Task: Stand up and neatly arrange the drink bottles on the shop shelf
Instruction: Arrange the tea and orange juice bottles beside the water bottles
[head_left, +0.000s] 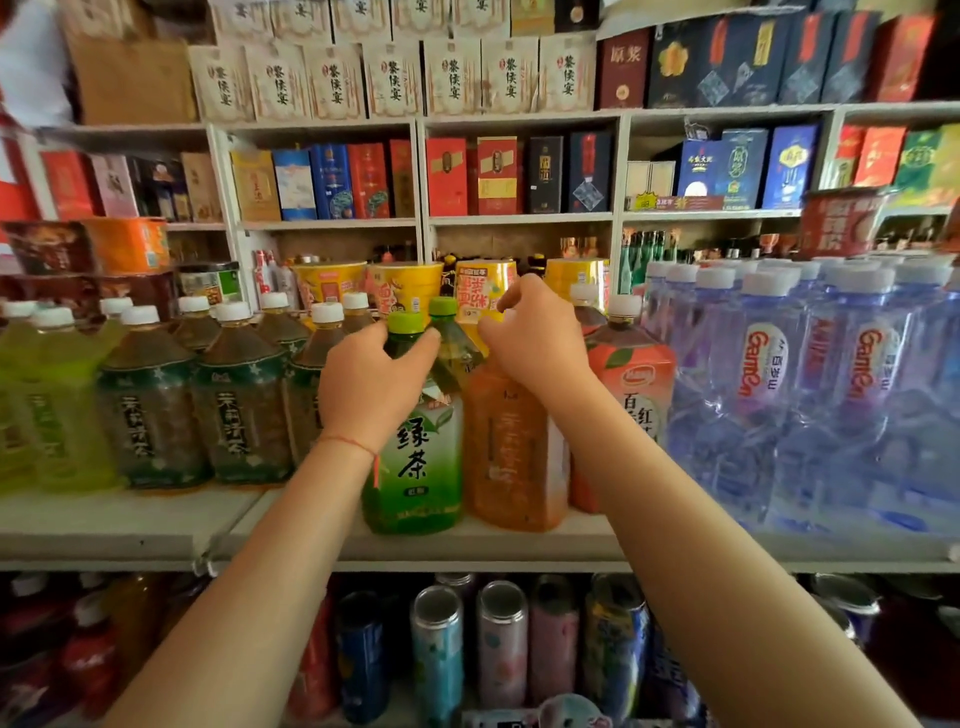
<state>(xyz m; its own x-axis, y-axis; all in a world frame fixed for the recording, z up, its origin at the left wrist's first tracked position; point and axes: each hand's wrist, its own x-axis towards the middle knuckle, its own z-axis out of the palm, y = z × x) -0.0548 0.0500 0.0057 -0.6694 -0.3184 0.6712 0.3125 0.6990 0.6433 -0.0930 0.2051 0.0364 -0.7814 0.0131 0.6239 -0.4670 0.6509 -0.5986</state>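
- Gripping the shoulder of a green tea bottle (415, 457), the left hand (366, 384) curls its fingers round it just below the green cap.
- Right hand (535, 338) rests on top of an orange bottle (511, 447), fingers curled over its neck; whether it truly clamps the neck cannot be told.
- Both bottles stand upright, touching, near the front edge of the shelf (519, 545), about mid-length.
- Dark tea bottles (239, 395) stand to the left, water bottles (779, 395) toward the right end.
- Cans (501, 639) fill the shelf below.
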